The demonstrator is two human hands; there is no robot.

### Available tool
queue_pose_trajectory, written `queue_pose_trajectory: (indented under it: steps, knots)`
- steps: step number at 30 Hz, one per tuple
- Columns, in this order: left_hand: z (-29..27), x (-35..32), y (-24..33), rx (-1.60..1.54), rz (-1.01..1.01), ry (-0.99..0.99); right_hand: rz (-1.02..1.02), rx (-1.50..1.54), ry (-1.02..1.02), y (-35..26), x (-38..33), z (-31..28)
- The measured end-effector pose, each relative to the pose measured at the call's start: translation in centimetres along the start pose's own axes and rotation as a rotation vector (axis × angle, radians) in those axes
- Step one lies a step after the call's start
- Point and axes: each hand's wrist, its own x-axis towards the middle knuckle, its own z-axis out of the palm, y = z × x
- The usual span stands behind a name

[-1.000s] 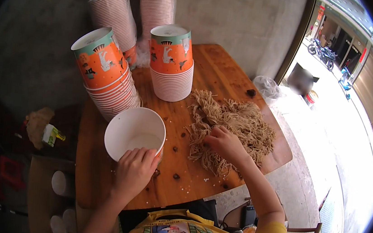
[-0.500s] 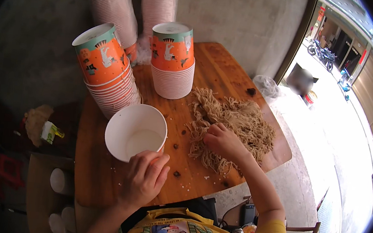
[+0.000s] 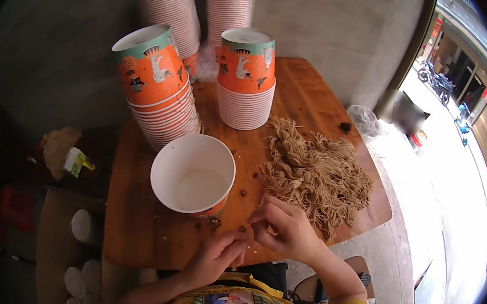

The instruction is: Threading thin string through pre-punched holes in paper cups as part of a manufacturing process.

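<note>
Close to the table's front edge, my left hand (image 3: 217, 260) has its fingers closed in a pinch. My right hand (image 3: 284, 230) is pinched just to its right, thumb and forefinger together; anything in either hand is too thin or hidden to make out. A white-lined paper bucket (image 3: 191, 170) with an orange outside stands in front of my left hand, touched by neither hand. Beyond my right hand lies a loose heap of tan strings (image 3: 323, 181), apart from its fingers.
Two stacks of upturned orange-printed buckets, one leaning (image 3: 159, 78) and one upright (image 3: 245, 78), stand at the back of the wooden table (image 3: 301, 78). Plastic-wrapped stacks (image 3: 229, 8) rise behind them by the wall. A cardboard box (image 3: 57, 233) with white buckets sits lower left.
My left hand has let go of the bucket's rim and moved down and right. My right hand has come off the string heap toward it. The whole view has shifted slightly.
</note>
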Motion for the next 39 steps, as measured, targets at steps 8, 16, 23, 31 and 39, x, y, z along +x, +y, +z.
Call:
queue_pose_trajectory:
  steps: [8,16,23,31,39]
  knots:
    - [-2.2,-3.7,-1.3,0.182,-0.009,0.239,0.241,0.100,-0.154,2.1,-1.7,2.5]
    - [-2.9,-2.3,1.0,1.015,0.427,0.289,0.400,0.514,-0.170,1.2,-1.8,6.0]
    - [-3.3,-1.3,2.1,1.018,0.564,0.354,0.506,0.574,-0.056,1.2,-1.8,6.0]
    - [-3.6,-1.1,2.1,1.073,0.486,0.350,0.524,0.658,0.009,0.6,-1.4,6.3]
    - [-4.3,-0.3,1.9,1.197,0.600,0.417,0.568,0.610,0.144,2.3,-2.2,7.7]
